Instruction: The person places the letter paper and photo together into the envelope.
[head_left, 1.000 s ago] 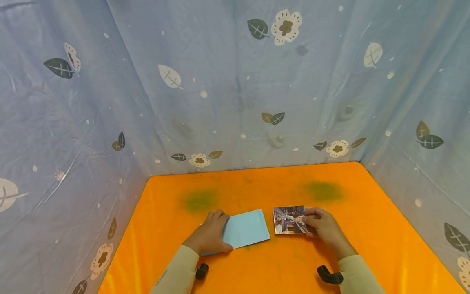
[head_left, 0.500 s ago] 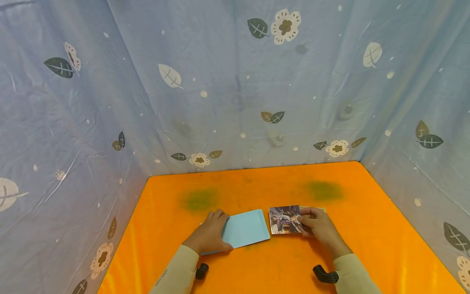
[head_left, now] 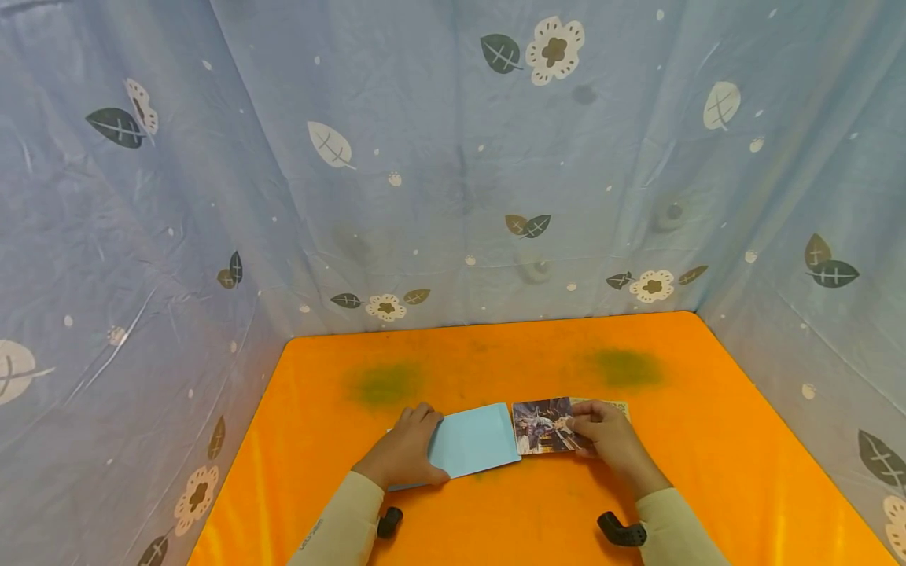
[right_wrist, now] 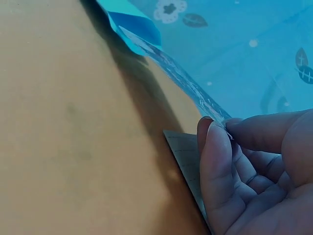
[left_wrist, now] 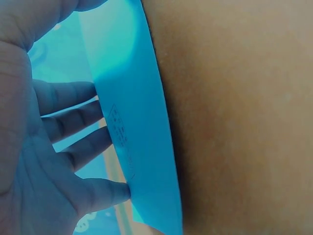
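Observation:
A light blue envelope [head_left: 474,439] lies tilted above the orange tabletop, its mouth facing right. My left hand [head_left: 406,452] grips its left part, thumb on the near edge and fingers along the far one; small print shows on its face [left_wrist: 139,122] in the left wrist view. My right hand [head_left: 610,432] pinches the right end of a dark, colourful picture card [head_left: 539,427] between thumb and fingers. In the right wrist view the card's far end [right_wrist: 146,46] sits just within the envelope's gaping mouth [right_wrist: 142,27]. A second, pale card [right_wrist: 185,152] lies under my right hand.
The orange table [head_left: 488,362] has two greenish stains towards the back. Blue curtains [head_left: 439,157] with leaf and flower prints enclose it at the back and both sides. A black strap end [head_left: 623,531] sticks out from the right wrist.
My right hand has moved left with the picture card, bringing it to the envelope's mouth and uncovering part of the pale card behind. The left hand and envelope have stayed put.

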Action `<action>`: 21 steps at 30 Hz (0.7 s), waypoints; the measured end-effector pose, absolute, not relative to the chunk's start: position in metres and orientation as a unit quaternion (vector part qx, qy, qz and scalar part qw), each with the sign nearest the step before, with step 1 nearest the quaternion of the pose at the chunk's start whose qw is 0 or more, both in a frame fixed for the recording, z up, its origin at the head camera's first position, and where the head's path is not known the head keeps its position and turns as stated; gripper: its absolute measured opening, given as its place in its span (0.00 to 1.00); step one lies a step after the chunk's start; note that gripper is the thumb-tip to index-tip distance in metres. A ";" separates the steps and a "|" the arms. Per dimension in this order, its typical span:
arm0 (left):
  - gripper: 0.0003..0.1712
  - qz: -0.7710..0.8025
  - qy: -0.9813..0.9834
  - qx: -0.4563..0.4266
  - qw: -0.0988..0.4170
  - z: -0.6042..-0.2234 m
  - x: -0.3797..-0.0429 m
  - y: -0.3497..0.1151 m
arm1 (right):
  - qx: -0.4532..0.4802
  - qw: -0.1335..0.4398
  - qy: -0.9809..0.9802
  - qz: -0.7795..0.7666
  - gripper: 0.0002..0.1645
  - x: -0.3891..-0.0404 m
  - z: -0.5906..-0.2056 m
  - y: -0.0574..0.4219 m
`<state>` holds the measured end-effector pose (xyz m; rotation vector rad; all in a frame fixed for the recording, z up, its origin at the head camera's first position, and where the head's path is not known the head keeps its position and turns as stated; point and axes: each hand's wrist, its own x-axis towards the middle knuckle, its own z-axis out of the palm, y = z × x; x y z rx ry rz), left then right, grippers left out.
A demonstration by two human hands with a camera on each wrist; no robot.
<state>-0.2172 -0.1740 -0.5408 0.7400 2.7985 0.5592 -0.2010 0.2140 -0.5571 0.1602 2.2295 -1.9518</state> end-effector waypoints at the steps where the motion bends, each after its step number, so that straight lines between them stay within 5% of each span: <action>1: 0.54 0.188 0.945 0.250 0.096 -0.541 -0.217 -0.174 | 0.054 0.089 0.746 -0.658 0.20 -0.201 -0.557 0.213; 21: 0.54 0.189 0.945 0.248 0.094 -0.543 -0.218 -0.175 | 0.047 0.102 0.747 -0.656 0.22 -0.199 -0.556 0.199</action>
